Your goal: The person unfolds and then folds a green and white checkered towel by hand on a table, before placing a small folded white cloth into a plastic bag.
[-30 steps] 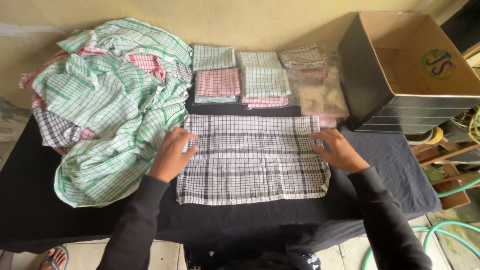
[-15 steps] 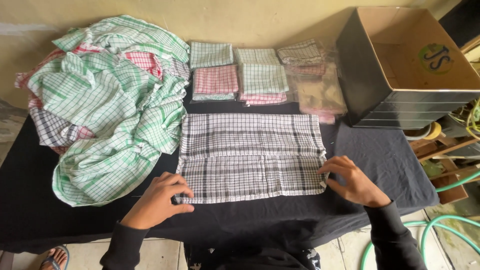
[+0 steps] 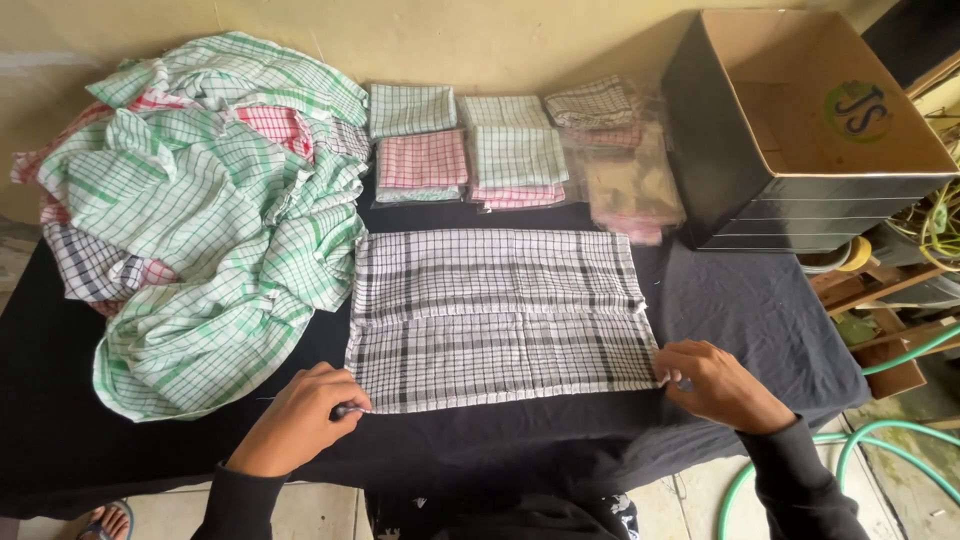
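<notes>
Right now the black-and-white checked cloth [image 3: 497,318] lies flat in the middle of the black-covered table [image 3: 740,300], folded once so a seam runs across its width. The left hand [image 3: 300,420] pinches the near left corner between thumb and fingers, and the right hand [image 3: 715,385] pinches the near right corner — both closed on the fabric's edge, though the fingertips are partly hidden, so how many layers each holds is hard to say. If one hand lifts ahead of the other, the near edge could skew and the fold would come out crooked; a loose pinch could also let a layer slip out. To the left sits a heap of green checked cloths [image 3: 210,220], touching the flat cloth's left edge. At the far side are folded cloth stacks [image 3: 470,150], some in clear wrap, and at the right an open cardboard box [image 3: 810,120]. A green hose [image 3: 880,450] curls on the floor — near right.
</notes>
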